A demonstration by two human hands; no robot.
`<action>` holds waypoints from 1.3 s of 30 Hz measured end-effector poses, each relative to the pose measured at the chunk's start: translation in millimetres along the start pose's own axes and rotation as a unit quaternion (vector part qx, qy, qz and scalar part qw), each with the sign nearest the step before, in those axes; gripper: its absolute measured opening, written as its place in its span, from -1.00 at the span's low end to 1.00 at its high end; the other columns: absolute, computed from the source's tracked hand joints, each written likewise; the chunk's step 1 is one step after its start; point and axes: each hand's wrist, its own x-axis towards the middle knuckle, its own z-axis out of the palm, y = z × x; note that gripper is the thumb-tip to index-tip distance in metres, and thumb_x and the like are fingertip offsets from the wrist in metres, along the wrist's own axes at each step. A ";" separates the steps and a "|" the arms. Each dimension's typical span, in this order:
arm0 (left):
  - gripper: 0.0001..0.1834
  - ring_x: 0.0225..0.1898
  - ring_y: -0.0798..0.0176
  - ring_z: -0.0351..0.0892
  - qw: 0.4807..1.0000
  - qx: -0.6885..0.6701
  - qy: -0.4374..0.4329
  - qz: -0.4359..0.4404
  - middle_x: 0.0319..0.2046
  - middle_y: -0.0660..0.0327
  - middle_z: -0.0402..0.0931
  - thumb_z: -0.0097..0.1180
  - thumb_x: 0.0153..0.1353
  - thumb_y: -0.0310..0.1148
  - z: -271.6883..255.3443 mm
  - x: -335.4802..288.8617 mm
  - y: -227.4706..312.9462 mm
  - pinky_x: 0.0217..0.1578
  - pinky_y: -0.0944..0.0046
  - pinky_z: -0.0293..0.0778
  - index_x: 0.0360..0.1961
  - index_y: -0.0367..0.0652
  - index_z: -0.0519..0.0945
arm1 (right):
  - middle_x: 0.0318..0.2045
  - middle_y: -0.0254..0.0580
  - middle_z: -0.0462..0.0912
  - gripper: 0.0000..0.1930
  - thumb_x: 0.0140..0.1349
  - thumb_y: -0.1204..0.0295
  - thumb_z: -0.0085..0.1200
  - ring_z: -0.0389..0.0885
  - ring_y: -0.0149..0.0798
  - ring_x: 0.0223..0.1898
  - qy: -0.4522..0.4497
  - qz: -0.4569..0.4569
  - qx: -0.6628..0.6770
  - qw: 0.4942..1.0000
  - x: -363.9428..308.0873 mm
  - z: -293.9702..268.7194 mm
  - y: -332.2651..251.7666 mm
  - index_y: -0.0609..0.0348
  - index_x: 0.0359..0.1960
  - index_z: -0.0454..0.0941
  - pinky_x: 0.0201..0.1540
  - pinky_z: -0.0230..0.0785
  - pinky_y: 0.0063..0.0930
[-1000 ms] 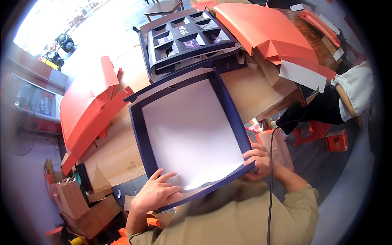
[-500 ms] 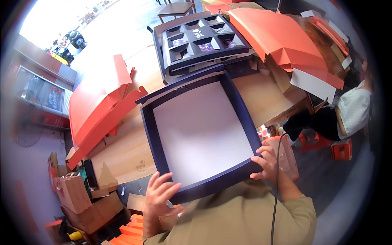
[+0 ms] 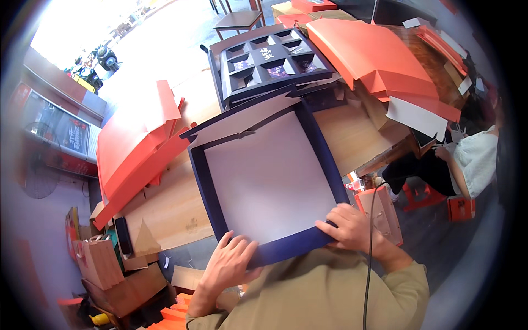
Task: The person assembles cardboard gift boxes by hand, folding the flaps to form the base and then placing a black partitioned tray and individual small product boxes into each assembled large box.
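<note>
In front of me lies a shallow dark-blue cardboard box (image 3: 291,248) with a white inside. Its far wall is partly unfolded, with a flap (image 3: 242,118) sloping up and loose creased edges. At the near left corner, my left hand (image 3: 226,265) grips the near wall, fingers over the rim and thumb below. My right hand (image 3: 355,228) holds the same wall close to the near right corner, fingertips over the inner edge. Beyond the box stands a dark compartment tray (image 3: 269,55) with several square wells, some showing purple pieces.
Orange folded card covers lie at left (image 3: 135,151) and right (image 3: 374,52) on the wooden table (image 3: 165,214). A black phone-like object (image 3: 123,235) rests at the left edge. Cartons (image 3: 126,286) fill the lower left. A cable (image 3: 369,275) hangs near my right arm. Another person (image 3: 473,159) sits at right.
Both hands have moved inward and closed on the near wall. That wall has shifted slightly away from me, and the far flap shows more of its pale inner face.
</note>
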 end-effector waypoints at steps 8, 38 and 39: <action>-0.26 -0.22 0.02 0.64 0.997 0.020 -0.069 -0.042 -0.30 0.10 0.57 0.43 0.11 -0.01 -3.3 13.6 16.0 -0.13 0.06 0.52 0.20 -0.29 0.54 | -0.31 -0.13 0.66 -0.47 -0.03 0.23 0.43 0.73 -0.10 -0.21 -0.301 0.080 0.064 0.948 31.3 -10.0 1.5 0.04 0.00 0.55 -0.27 0.57 -0.23; -0.23 0.01 -0.23 0.62 0.946 -0.234 -0.224 -0.004 0.04 -0.16 0.58 0.38 0.18 -0.19 18.8 50.1 1.4 0.05 -0.03 0.54 0.34 -0.26 0.34 | 0.00 0.07 0.65 -0.28 0.10 0.31 0.33 0.64 0.18 -0.01 -0.333 0.008 0.391 0.858 72.8 18.7 2.5 0.03 0.30 0.26 0.03 0.45 -0.01; -0.24 0.02 -0.21 0.62 0.947 -0.230 -0.226 -0.007 0.03 -0.16 0.58 0.36 0.20 -0.17 18.4 49.2 1.4 0.05 -0.02 0.54 0.35 -0.27 0.35 | 0.03 0.07 0.65 -0.28 0.11 0.30 0.33 0.64 0.18 0.00 -0.303 -0.006 0.407 0.862 67.7 27.6 4.3 0.03 0.30 0.26 0.04 0.46 -0.02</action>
